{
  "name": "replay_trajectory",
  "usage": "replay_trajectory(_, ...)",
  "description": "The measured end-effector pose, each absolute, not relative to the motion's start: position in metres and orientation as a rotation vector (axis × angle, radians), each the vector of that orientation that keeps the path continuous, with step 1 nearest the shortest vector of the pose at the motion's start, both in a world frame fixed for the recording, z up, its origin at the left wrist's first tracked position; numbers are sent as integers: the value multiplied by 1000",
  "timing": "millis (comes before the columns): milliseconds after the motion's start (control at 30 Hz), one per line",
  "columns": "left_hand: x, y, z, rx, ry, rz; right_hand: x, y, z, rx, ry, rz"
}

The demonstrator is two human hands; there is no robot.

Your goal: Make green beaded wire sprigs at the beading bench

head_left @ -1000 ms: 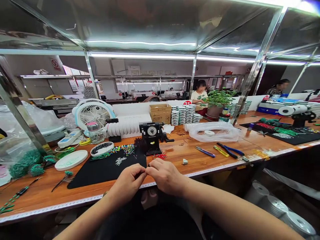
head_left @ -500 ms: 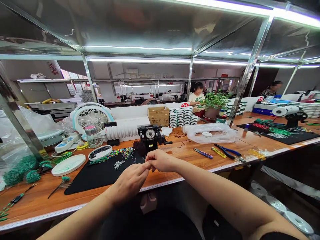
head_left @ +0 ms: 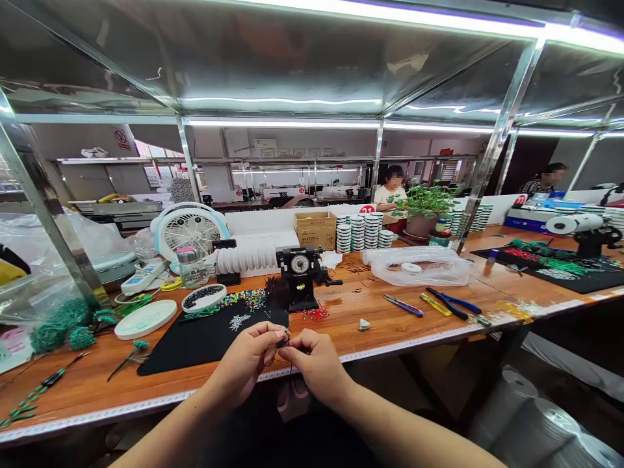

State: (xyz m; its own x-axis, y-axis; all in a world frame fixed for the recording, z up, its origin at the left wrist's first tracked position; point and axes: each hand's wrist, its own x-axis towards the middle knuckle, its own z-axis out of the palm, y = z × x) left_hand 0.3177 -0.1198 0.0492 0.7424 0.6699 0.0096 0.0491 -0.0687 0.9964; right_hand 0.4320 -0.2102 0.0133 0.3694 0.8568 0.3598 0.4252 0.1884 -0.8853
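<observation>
My left hand [head_left: 251,356] pinches a small dark piece with a bit of red and green [head_left: 286,338] between thumb and fingertips. Close against it, my right hand [head_left: 319,365] has its thumb and curled fingers on the same piece. A thin dark strand hangs below the fingertips; the piece is too small to name. Both hands are over the table's front edge, just right of a black mat [head_left: 180,348]. On this mat lie small silvery parts [head_left: 239,322] and colourful beads [head_left: 251,299]. Behind the hands, red bits [head_left: 314,314] lie by a black winding machine with a dial [head_left: 299,273].
A cutter knife [head_left: 403,305], a yellow-handled tool [head_left: 435,305] and blue pliers [head_left: 453,303] lie to the right. At left are a white dish [head_left: 146,320], a bowl of black beads [head_left: 221,298] and a fan [head_left: 192,237]. Stacked spools [head_left: 358,234] stand behind. A person [head_left: 391,192] sits opposite.
Both hands have drawn back toward the table's front edge, and my right hand has turned to face the left. The red bits and a small whitish piece on the table now show.
</observation>
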Motion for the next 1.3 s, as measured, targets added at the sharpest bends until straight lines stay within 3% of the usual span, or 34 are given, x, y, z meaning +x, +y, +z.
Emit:
replay_trajectory(133, 313, -115, 58, 1679, 603, 578, 443, -216, 19, -1454, -1726, -337)
replay_trajectory(233, 309, -114, 66, 2052, 515, 608, 454, -220, 32, -1329, -1989, -630)
replay_trajectory(333, 307, -114, 66, 2406, 370, 640, 459, -214, 44, -1301, -2040, -530)
replay_trajectory(533, 311, -106, 47, 2867, 262, 810, 464, -179, 49, -1478, -1582, 129)
replay_trajectory(700, 316, -101, 42, 3089, 153, 826, 474, -156, 45, -1516, -1550, 339)
replay_trajectory(967, 315, -112, 47, 1789, 606, 675, 458, -198, 43, -1479, -1333, 1)
replay_trajectory(1133, 314, -114, 44, 1620, 630, 660, 434, -207, 25, -1498, -1305, 377)
replay_trajectory(1300, 307, -112, 50, 1735, 602, 681, 434, -212, 25, -1434, -1615, -172)
